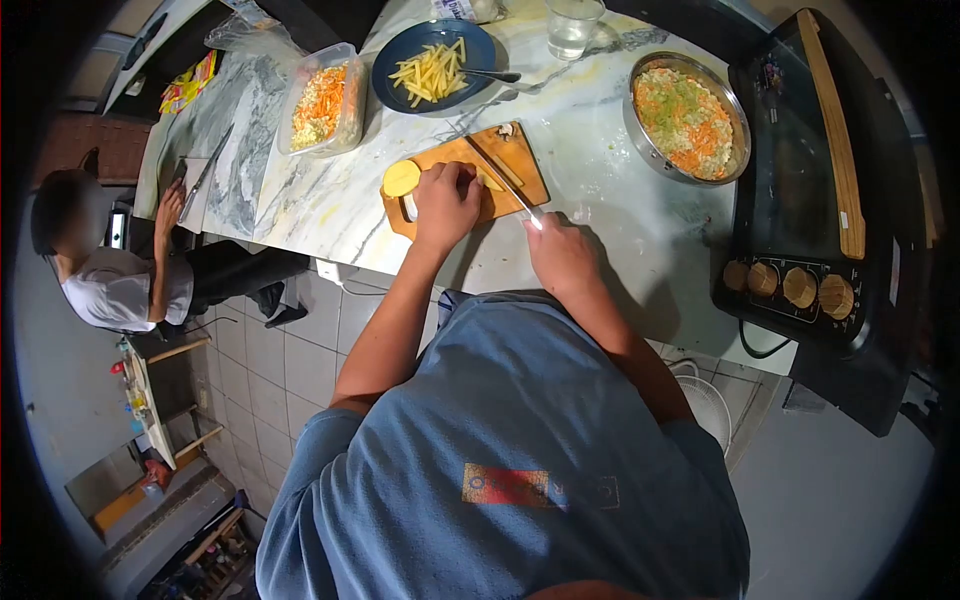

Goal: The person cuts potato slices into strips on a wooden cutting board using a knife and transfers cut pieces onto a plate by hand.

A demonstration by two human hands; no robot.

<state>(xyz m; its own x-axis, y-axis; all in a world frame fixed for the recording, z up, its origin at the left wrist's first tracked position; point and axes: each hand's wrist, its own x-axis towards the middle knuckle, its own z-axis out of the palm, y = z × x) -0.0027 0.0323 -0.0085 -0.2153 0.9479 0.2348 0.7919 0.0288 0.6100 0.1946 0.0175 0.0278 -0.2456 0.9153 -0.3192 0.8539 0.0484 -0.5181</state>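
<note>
My right hand (563,255) is wrapped round the handle of a kitchen knife (497,170), its blade pointing away from me over the wooden cutting board (527,150). Curled fingers of my left hand (448,203) press on pale yellow potato slices (490,182) just left of the blade; the fingers partly hide them. Beside that hand, at the board's left end, sits a cut potato piece (402,178) with its flat yellow face up. A small scrap (506,130) lies near the board's far corner.
Beyond the board stand a blue plate (385,85) of potato sticks with a utensil, a plastic tub (350,125) of shredded vegetables and a glass (570,35). At right are a metal bowl (640,135) and a black appliance (800,200). A person (130,270) sits at left.
</note>
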